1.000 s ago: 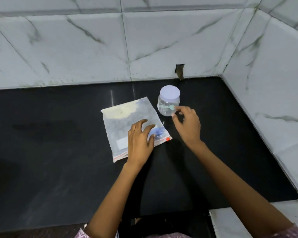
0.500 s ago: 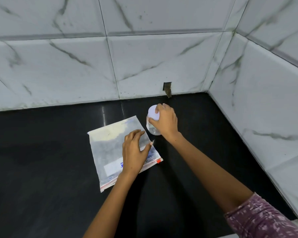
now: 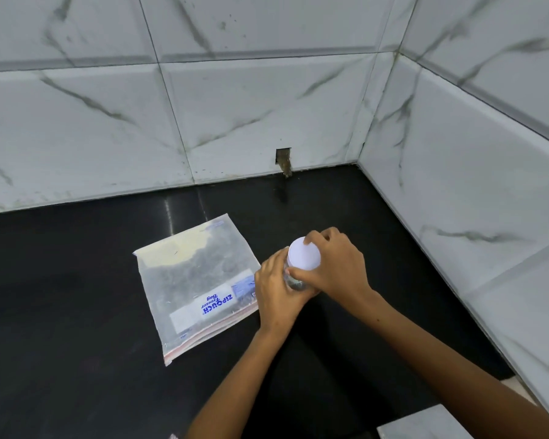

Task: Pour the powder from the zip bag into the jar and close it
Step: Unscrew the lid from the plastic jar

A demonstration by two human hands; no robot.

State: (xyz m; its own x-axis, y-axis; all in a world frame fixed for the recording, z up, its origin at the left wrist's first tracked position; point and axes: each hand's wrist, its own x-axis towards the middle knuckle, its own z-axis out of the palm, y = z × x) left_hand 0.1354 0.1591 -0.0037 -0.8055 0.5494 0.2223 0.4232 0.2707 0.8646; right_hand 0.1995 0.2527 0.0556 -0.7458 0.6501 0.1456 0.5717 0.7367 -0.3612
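Jar (image 3: 293, 282): small, clear, just right of frame centre, upright on the black counter (image 3: 76, 312), white lid (image 3: 304, 255) on. Right hand (image 3: 336, 267) comes in from the lower right and grasps the lid, fingers curled over its far edge and thumb on the near edge. Left hand (image 3: 274, 291) wraps the clear body from the left, fingers curled round it; most of the glass is hidden. Zip bag (image 3: 197, 283): flat on the counter just left of the jar, seal end toward the lower edge of the frame, blue print upside down, pale powder (image 3: 175, 251) gathered at its far end. Left hand overlaps the bag's right edge. White marbled tile walls (image 3: 235, 106) fill the upper frame and right side, meeting in a corner upper right. Small dark notch (image 3: 283, 158) at the wall base above the jar.
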